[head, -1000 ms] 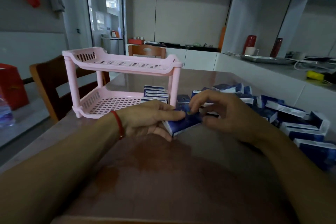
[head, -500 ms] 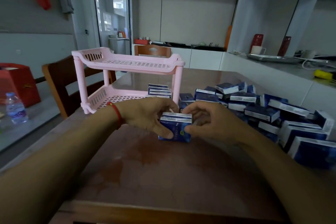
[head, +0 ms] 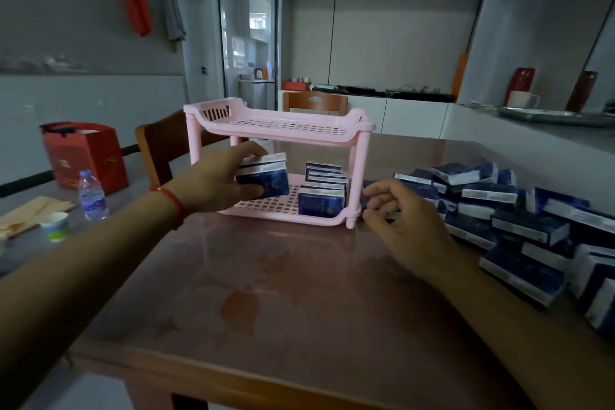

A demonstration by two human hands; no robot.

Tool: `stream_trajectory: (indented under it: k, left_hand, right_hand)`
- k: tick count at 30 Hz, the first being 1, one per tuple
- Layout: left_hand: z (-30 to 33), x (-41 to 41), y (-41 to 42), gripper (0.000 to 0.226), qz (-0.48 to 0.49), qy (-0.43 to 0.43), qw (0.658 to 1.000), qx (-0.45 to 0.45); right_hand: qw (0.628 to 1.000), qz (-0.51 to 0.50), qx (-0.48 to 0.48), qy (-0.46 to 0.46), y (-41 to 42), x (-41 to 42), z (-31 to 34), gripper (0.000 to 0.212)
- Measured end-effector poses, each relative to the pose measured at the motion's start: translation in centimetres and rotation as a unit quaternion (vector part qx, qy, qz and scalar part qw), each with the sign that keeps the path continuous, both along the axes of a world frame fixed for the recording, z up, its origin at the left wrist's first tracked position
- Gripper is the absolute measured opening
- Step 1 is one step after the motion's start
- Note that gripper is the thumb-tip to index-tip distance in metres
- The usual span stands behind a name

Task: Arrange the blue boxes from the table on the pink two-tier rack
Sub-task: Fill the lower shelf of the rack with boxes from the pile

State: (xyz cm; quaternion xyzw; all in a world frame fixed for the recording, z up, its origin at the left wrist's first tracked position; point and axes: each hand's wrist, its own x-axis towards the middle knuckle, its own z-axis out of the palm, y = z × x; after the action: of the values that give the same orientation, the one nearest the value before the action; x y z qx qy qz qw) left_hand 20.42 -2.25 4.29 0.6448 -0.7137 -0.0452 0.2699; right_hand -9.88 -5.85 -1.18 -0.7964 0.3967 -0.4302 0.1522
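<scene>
Blue boxes (head: 512, 223) are heaped just right of the right hand (head: 404, 223), on the table (head: 299, 293); a few already stand on the lower tier of the pink two-tier rack (head: 283, 130), just right of the left hand (head: 216, 183). A small stack of boxes (head: 263, 176) is held by the left hand, thumb below and fingers on top, and is seen at the lower tier's opening, left of the placed stack (head: 321, 201). The right hand is curled loosely against the near boxes of the heap, beside the rack's front right post; whether one is gripped cannot be told. The boxes are judged light, stiff cardboard with smooth printed faces, so a pinch across the two broad faces is judged safest; several taken together could slide on each other if squeezed loosely. Corners could be dented by a hard push. The upper tier is bare. The held stack appears to be nearly as tall as the gap under the upper tier, so its rim above the left hand is judged the main obstacle, with the front posts at each side. The rack is judged light enough to shift if bumped. Left of the left forearm, on a lower surface, a water bottle (head: 93, 193), a paper cup (head: 56, 225) and a red box (head: 85, 153) are seen, well apart from the work. A wooden chair (head: 159, 146) stands behind the left hand.
</scene>
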Motion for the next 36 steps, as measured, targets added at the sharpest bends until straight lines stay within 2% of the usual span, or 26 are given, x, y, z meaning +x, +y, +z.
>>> stream_trajectory:
  k: [3, 5, 9, 12, 14, 17, 18, 22, 25, 31, 36]
  left_hand:
    - [-0.2, -1.6, -2.4, 0.051, 0.043, -0.047, 0.998, -0.02]
    - [-0.3, -2.1, -4.6, 0.051, 0.065, -0.05, 0.997, -0.006]
    - [-0.6, -2.0, -8.8, 0.052, 0.095, 0.001, 0.994, 0.054]
    - [-0.9, -2.0, -10.7, 0.047, 0.086, 0.067, 0.988, 0.107]
    - [-1.5, -1.9, -11.6, 0.053, 0.078, 0.111, 0.984, 0.118]
    - [-3.5, -1.3, -12.9, 0.078, 0.092, 0.157, 0.979, 0.087]
    - [-4.0, -1.4, -12.7, 0.08, 0.102, 0.169, 0.978, 0.068]
    - [-4.9, -1.6, -11.9, 0.065, 0.137, 0.162, 0.977, -0.003]
    - [-4.8, -1.5, -11.8, 0.048, 0.129, 0.139, 0.982, -0.012]
    - [-4.6, -1.9, -11.4, 0.057, 0.115, 0.135, 0.984, -0.009]
    - [-4.4, -2.2, -11.0, 0.069, 0.12, 0.151, 0.981, 0.019]
  right_hand:
    - [1.0, -0.002, 0.01, 0.014, -0.4, -0.2, -0.4, 0.024]
    - [1.0, -0.005, 0.015, 0.019, -0.5, -0.4, -0.6, 0.025]
    - [0.999, -0.013, 0.032, 0.028, -1.0, -0.6, -0.7, 0.024]
    - [0.998, -0.016, 0.038, 0.04, -1.6, -0.4, -1.0, 0.027]
    - [0.998, -0.016, 0.047, 0.049, -2.0, -0.3, -1.2, 0.03]
    - [0.996, -0.013, 0.063, 0.067, -2.4, -0.2, -1.4, 0.033]
    - [0.995, -0.013, 0.065, 0.07, -2.5, -0.1, -1.4, 0.033]
    - [0.993, -0.021, 0.072, 0.086, -2.7, -0.1, -1.7, 0.04]
    - [0.991, -0.016, 0.055, 0.121, -2.6, 0.0, -1.9, 0.051]
    - [0.982, -0.013, 0.027, 0.188, -2.1, 0.2, -1.9, 0.061]
    - [0.981, -0.011, 0.037, 0.192, -2.0, 0.1, -1.9, 0.065]
